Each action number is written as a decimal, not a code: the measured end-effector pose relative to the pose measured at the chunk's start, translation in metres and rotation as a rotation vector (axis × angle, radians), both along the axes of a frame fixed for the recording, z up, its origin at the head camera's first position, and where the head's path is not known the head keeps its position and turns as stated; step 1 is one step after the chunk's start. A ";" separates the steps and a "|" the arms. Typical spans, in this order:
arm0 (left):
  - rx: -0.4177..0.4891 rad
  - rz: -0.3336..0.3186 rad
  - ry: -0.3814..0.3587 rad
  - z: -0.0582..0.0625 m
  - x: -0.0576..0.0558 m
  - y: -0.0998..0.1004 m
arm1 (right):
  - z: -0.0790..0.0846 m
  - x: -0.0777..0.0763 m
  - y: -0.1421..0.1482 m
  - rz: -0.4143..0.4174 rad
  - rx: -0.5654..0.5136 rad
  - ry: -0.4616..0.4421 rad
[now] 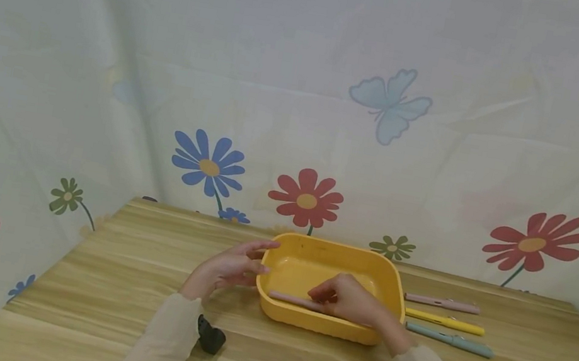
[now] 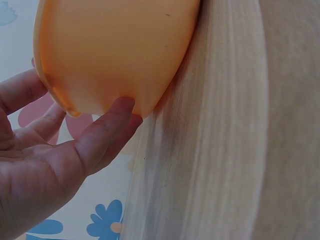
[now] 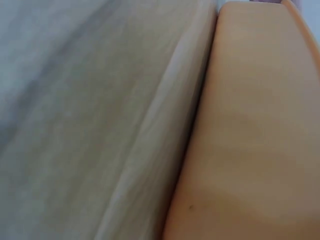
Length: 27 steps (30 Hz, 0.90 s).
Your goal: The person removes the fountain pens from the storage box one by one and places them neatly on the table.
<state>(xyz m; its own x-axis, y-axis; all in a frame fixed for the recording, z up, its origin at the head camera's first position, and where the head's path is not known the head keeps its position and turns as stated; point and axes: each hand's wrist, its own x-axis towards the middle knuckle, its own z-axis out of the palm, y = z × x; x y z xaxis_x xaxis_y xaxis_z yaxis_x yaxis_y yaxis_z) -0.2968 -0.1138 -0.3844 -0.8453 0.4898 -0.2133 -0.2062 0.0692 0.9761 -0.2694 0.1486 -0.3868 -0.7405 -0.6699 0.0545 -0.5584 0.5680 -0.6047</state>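
A yellow plastic basin point(image 1: 326, 322) stands on the wooden table. My left hand point(image 1: 235, 264) holds its left end. In the left wrist view, fingertips point(image 2: 122, 106) press on the basin's outer wall point(image 2: 120, 50) while another finger reaches the rim. My right hand point(image 1: 352, 300) dips over the front rim and pinches a pale pink pen point(image 1: 295, 300), which lies along the inside of the front wall. The pen's right end is hidden by the hand. Only the basin's outer side point(image 3: 250, 125) and the table appear in the right wrist view.
Right of the basin lie a pink pen point(image 1: 444, 303), a yellow pen point(image 1: 446, 322) and a blue-green pen point(image 1: 449, 339), roughly side by side. A flower-printed curtain point(image 1: 256, 105) hangs behind the table point(image 1: 260, 354). Each wrist carries a small black camera.
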 end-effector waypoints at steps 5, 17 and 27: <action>-0.004 0.004 0.001 0.001 0.001 0.000 | 0.002 -0.002 -0.007 0.007 0.054 0.072; -0.007 0.012 0.007 0.000 0.001 -0.001 | 0.002 -0.002 -0.015 0.027 0.111 0.178; -0.010 0.015 0.007 0.001 0.002 -0.001 | 0.003 -0.001 -0.007 -0.012 0.101 0.180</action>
